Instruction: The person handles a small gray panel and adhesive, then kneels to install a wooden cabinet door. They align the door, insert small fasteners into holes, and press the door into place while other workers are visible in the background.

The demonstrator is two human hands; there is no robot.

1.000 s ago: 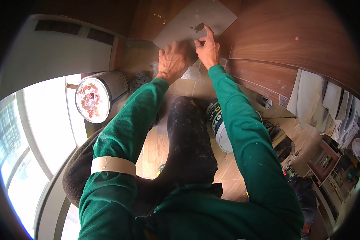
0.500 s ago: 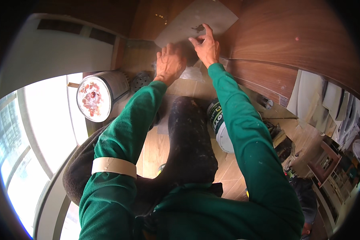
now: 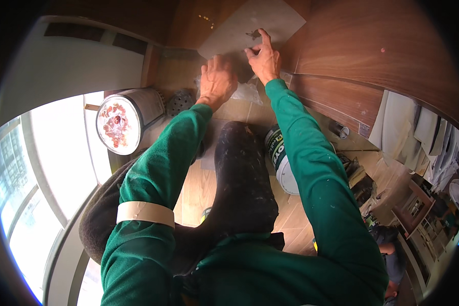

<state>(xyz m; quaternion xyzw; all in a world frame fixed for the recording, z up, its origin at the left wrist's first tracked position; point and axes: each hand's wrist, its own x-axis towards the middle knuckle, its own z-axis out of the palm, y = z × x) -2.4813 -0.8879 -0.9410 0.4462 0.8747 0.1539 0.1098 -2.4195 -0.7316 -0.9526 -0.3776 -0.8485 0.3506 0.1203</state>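
Observation:
A grey square tile [image 3: 270, 20] lies at the top of the view, between the wooden floor and a dark wood panel. My left hand [image 3: 217, 79] rests flat, fingers together, at the tile's near edge, holding nothing. My right hand [image 3: 264, 58] is on the tile, with its index finger stretched toward a small dark mark [image 3: 253, 34] and its thumb spread to the side. Both sleeves are green. My dark, paint-spotted knee [image 3: 242, 168] is below the hands.
A crumpled clear plastic bag [image 3: 247, 93] lies just under the hands. A round tub with reddish contents [image 3: 118, 123] stands at left beside a perforated grey disc [image 3: 178, 103]. A white bucket [image 3: 284, 166] lies on its side by my right arm. Wood panels [image 3: 387, 56] and clutter are at right.
Both hands stay on the tile. My right fingers have shifted slightly around the dark mark.

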